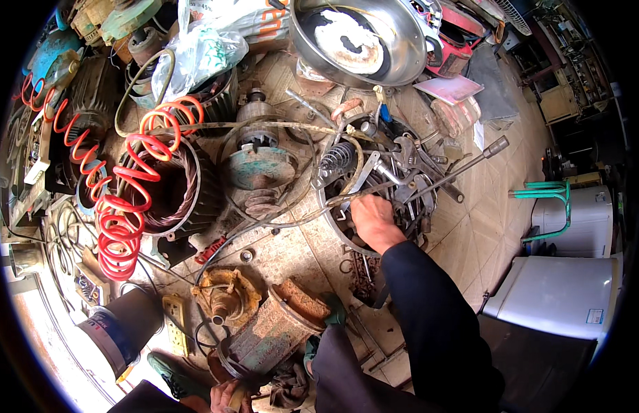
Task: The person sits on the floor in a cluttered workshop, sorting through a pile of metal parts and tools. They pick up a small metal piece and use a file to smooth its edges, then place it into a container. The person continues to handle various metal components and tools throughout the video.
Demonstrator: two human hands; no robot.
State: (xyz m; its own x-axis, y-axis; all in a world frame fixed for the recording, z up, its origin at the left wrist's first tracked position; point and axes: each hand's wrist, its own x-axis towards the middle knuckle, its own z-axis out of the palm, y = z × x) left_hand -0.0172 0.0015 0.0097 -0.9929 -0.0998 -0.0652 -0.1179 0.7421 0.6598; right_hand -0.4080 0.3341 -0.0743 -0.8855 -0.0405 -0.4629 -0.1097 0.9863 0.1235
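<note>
My right hand (372, 219) reaches into a round tub (343, 239) heaped with metal tools. Its fingers look curled down among them, and whatever they grip is hidden. Close by lie an adjustable wrench (419, 162), a coil spring (338, 157) and a long socket bar (464, 167) jutting over the tub's side. At the lower edge my left hand (230, 398) is closed around something brownish that I cannot make out. Just above it, a rusty, green-flecked motor housing (264, 337) lies on its side between my feet, beside an orange-brown flanged part with a shaft (225, 299).
A red coiled air hose (120, 227) hangs over a motor stator (164, 189) on the left. Loose cable (264, 224) loops across the tiles. A steel pan (361, 41) stands behind the tub, a bucket (123, 337) and power strip (175, 323) lower left, white boxes (550, 296) right.
</note>
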